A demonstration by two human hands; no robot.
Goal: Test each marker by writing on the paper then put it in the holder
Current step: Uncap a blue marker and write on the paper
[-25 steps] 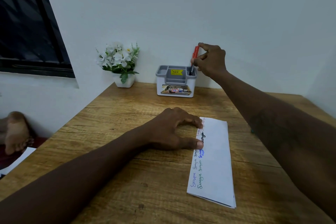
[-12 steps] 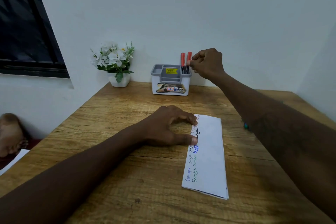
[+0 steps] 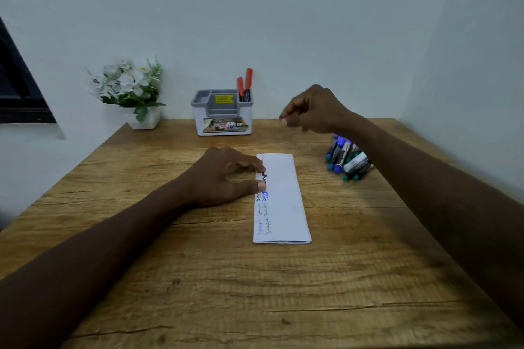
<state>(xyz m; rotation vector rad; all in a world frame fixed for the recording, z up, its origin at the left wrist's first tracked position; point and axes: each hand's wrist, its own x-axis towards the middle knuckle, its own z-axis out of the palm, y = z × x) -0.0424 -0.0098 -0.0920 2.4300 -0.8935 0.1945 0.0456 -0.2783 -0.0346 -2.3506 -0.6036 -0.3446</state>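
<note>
A folded white paper (image 3: 283, 201) with handwriting along its left edge lies mid-table. My left hand (image 3: 224, 176) presses its upper left edge with thumb and fingertips. Against the wall stands a grey-and-white holder (image 3: 222, 122); two red-capped markers (image 3: 245, 85) stick up from its right compartment. To the right of the holder my right hand (image 3: 314, 109) hovers above the table with curled fingers and holds nothing. A pile of several markers (image 3: 347, 159) with blue and green caps lies under that wrist, partly hidden by the forearm.
A small white pot of white flowers (image 3: 130, 91) stands at the back left of the wooden table (image 3: 255, 292). A dark window (image 3: 17, 88) is on the left wall. Walls close the table's back and right sides.
My right hand let go of the red marker in the holder and drew back to the right and down. The view has shifted, showing the marker pile. My left hand stays on the paper.
</note>
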